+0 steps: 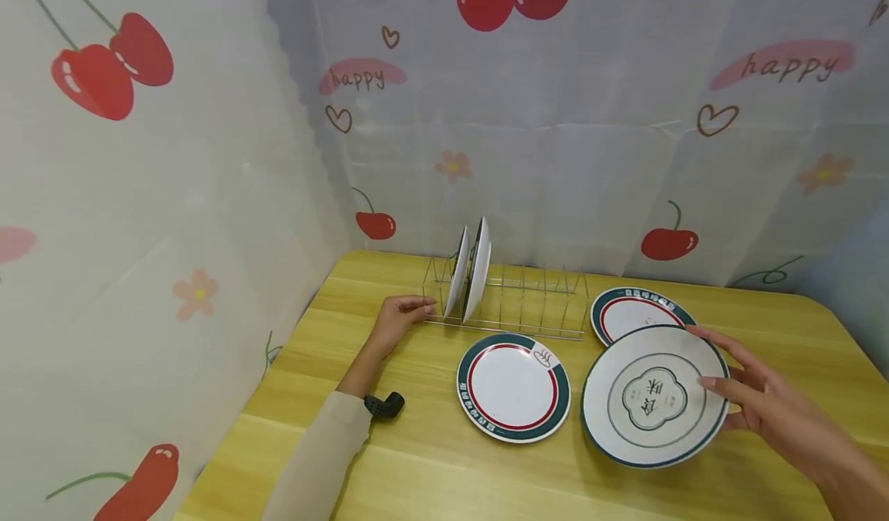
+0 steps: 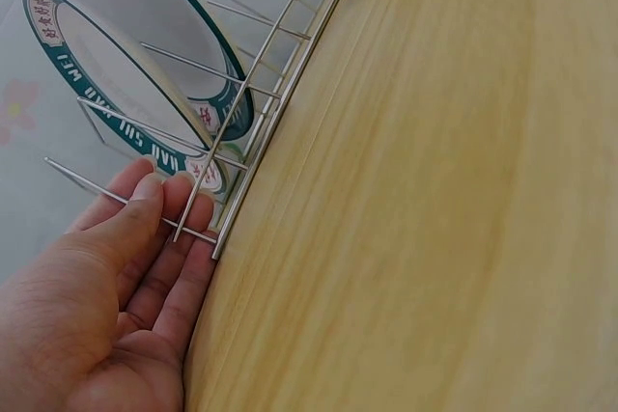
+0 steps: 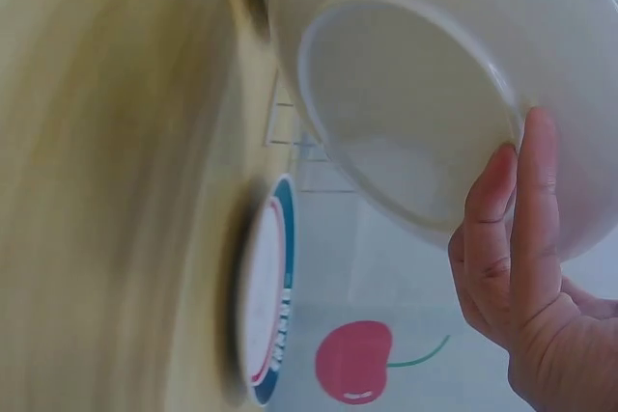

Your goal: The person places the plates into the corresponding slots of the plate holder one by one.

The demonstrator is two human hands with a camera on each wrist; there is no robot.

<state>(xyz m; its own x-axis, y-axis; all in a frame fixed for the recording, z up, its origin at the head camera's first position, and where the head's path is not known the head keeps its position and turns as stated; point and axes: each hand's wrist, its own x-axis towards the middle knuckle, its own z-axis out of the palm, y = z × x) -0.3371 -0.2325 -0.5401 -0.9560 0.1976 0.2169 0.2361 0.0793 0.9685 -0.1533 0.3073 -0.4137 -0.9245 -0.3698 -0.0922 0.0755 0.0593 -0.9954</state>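
A person's right hand (image 1: 753, 390) grips a round white plate (image 1: 653, 397) by its edge, thumb on the face and fingers against the underside, holding it tilted above a wood-grain table (image 1: 410, 467). The white plate has a thin dark green line at its rim, a slim ring farther in and a four-lobed outline at the centre; its underside is plain, with a raised foot ring. The left hand (image 1: 403, 314) pinches the end of a wire rack (image 1: 521, 331) between thumb and fingers, with two rack plates (image 1: 479, 270) standing on edge just beside it. Between the hands lies a red-ringed plate (image 1: 514, 386) with a broad green border; a similar far plate (image 1: 628, 316) sits beyond the right hand, partly hidden by the white plate. Two large Chinese characters, 食 and 味, mark the white plate's centre, beside smaller print too faint to read. The rack plates carry "HAO", "SHI" and "WEI" on green borders, while "happy" appears twice on the cherry-print wall covering (image 1: 569, 174) beyond both hands
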